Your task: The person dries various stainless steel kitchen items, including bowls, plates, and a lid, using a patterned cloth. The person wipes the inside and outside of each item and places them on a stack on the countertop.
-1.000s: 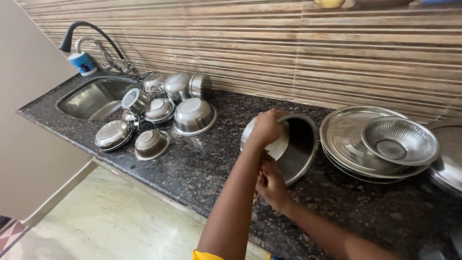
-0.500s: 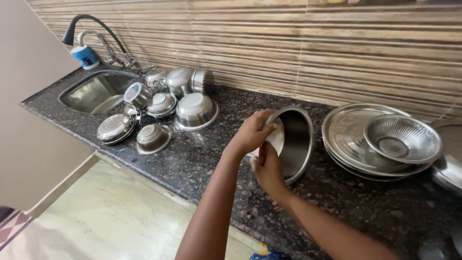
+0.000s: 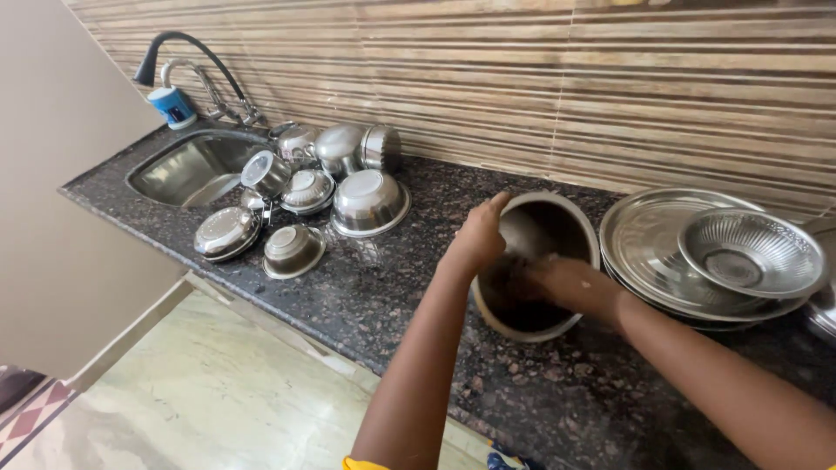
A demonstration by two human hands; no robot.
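A large steel bowl [image 3: 570, 214] sits on the dark granite counter [image 3: 383, 296], its opening facing up towards me. My left hand [image 3: 482, 235] grips the bowl's near-left rim with the thumb raised. My right hand [image 3: 564, 283] reaches down inside the bowl from the right. It is blurred, so what its fingers hold, if anything, is unclear. The small steel dish seen earlier is out of sight.
A stack of wide steel plates [image 3: 644, 231] with a perforated steel strainer [image 3: 751, 252] on top lies just right of the bowl. Several upturned steel bowls [image 3: 370, 202] cluster left, beside the sink [image 3: 187, 170] and tap [image 3: 187, 52]. The counter edge drops to a pale floor [image 3: 200, 392].
The big bowl went from tilted on its side to sitting mouth up. My right hand moved from under its rim to inside it. The small dish in my left hand is gone from view.
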